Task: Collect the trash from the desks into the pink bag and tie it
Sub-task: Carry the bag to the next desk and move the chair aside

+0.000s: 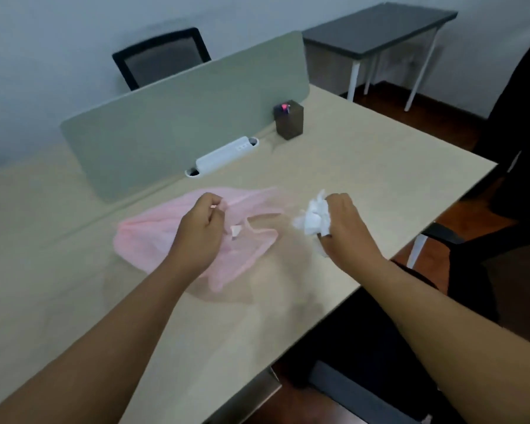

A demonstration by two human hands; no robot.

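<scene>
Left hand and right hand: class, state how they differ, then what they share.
The left hand pinches the pink bag; the right hand grips crumpled white tissue. The left hand is over the bag; the right hand is beside it, over bare desk. Both have curled fingers.
</scene>
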